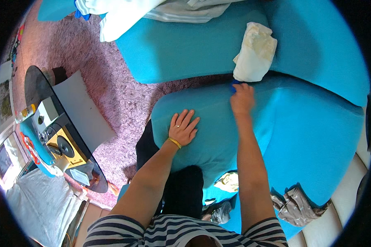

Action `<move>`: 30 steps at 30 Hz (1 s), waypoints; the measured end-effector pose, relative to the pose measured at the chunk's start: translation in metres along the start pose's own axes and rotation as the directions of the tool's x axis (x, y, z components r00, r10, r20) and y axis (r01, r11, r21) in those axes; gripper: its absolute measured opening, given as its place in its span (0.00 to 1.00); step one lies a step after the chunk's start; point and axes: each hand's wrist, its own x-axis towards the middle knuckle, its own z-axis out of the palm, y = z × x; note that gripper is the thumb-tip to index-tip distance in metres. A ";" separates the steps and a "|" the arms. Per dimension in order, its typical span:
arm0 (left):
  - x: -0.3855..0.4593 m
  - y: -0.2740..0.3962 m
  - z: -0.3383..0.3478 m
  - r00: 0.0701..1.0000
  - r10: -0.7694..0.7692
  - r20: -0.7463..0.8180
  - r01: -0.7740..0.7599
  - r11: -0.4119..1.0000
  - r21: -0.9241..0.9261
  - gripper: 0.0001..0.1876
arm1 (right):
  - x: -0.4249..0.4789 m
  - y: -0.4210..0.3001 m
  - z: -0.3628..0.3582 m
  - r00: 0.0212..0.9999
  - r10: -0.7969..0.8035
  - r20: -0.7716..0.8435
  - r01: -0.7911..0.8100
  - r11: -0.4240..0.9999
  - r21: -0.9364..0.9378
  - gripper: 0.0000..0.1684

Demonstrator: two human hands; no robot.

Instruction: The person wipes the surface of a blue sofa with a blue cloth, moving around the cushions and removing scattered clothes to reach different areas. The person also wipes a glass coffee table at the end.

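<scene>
My left hand (183, 129) rests palm down with spread fingers on a blue fabric-covered sofa seat (210, 105). It wears a ring and a yellow wristband, and holds nothing. Farther right, my right hand (243, 98) has curled fingers on a small piece of dark blue cloth (234, 85), by the gap between two seat sections. The hand is slightly blurred, and its thumb and most of the cloth are hidden. Just beyond my fingertips lies a folded white and cream cloth (255, 52), straddling the far seat's (185, 52) edge.
White and grey garments (185, 9) lie at the far end. A brown patterned cloth (300, 207) and a pale yellow cloth (228, 182) are near me. Left, an oval dark glass table (100, 179) holds a yellow device (78, 154), boxes and a bottle (26, 113), above pink carpet (126, 111).
</scene>
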 end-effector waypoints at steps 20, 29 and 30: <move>-0.062 -0.017 -0.068 0.991 -0.080 0.109 0.102 0.973 -0.205 0.24 | -0.006 -0.124 0.023 0.916 0.001 0.402 0.038 0.995 -0.088 0.16; -0.026 -0.049 -0.076 0.648 -0.745 -0.157 0.442 0.536 -0.719 0.32 | -0.066 -0.249 0.005 0.718 -0.209 0.664 -0.544 0.426 0.723 0.24; -0.026 -0.059 -0.072 0.691 -0.718 -0.084 0.494 0.554 -0.670 0.29 | -0.065 -0.245 0.001 0.779 -0.183 0.600 -0.470 0.463 0.751 0.24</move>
